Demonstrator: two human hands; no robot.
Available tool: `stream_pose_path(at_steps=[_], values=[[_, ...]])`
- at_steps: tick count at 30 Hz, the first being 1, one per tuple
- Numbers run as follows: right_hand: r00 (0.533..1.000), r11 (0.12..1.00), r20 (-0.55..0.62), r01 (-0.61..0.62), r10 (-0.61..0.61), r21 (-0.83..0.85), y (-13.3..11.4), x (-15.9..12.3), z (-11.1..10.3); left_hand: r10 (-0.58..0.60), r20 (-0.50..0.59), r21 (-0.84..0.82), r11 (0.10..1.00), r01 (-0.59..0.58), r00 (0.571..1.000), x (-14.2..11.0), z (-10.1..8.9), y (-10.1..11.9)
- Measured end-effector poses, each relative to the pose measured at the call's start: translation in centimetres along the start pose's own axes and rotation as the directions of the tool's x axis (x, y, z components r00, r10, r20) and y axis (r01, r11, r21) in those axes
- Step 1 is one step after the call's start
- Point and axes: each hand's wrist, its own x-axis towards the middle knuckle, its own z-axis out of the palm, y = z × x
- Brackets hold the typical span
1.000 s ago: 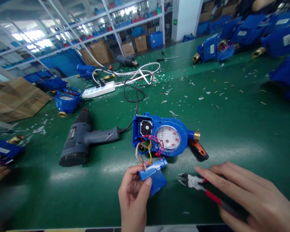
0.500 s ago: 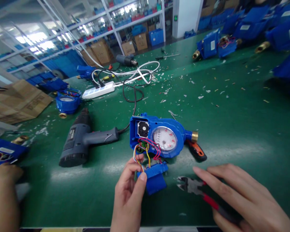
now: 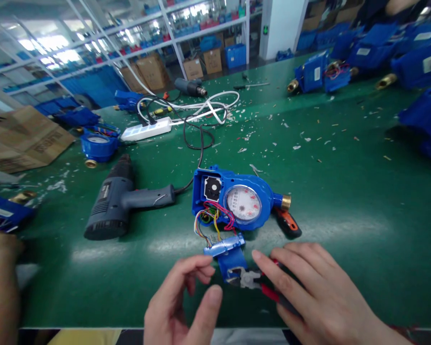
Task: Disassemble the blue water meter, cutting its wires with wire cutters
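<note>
A blue water meter (image 3: 242,203) lies on the green bench with its side compartment uncovered. Coloured wires (image 3: 219,215) run from that compartment to a blue wrapped piece (image 3: 232,256) in front of it. My left hand (image 3: 183,297) is just left of this piece, thumb and fingers apart, with nothing between them. In my right hand (image 3: 312,287) is a pair of side cutters (image 3: 249,278) with red and black handles. Their jaws are parted and overlap the lower part of the blue piece; whether they touch it, I cannot tell.
Left of the meter lies a grey heat gun (image 3: 118,201). An orange-and-black handle (image 3: 288,224) pokes out beside the brass fitting. Behind are a white power strip (image 3: 147,129) and tangled cables. More blue meters (image 3: 312,72) stand at the back right. Another person's arm (image 3: 2,282) is at far left.
My left hand has let go of the blue piece and drawn back toward the bench edge. My right hand has brought the side cutters leftward to that piece.
</note>
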Motion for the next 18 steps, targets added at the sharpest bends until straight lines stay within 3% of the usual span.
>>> stream_pose_path(at_steps=[3, 7, 13, 18], values=[[0.998, 0.998, -0.005, 0.056, -0.056, 0.002, -0.5, 0.2, 0.5, -0.112, 0.131, -0.058, 0.991, 0.120, 0.985, -0.2, 0.4, 0.6], [0.996, 0.996, -0.011, 0.091, -0.091, 0.000, -0.5, 0.1, 0.8, -0.176, 0.073, 0.028, 0.984, 0.174, 0.982, -0.5, -0.1, 0.4], [0.999, 1.000, 0.048, 0.007, -0.006, -0.010, 0.3, -0.6, 0.0, 0.037, -0.184, 0.382, 0.923, 0.037, 0.982, 0.6, -3.1, -2.8], [0.997, 0.999, 0.068, -0.045, 0.046, -0.016, 0.6, -1.0, -0.3, 0.266, -0.081, 0.668, 0.730, -0.146, 0.961, 3.1, -2.8, -4.9]])
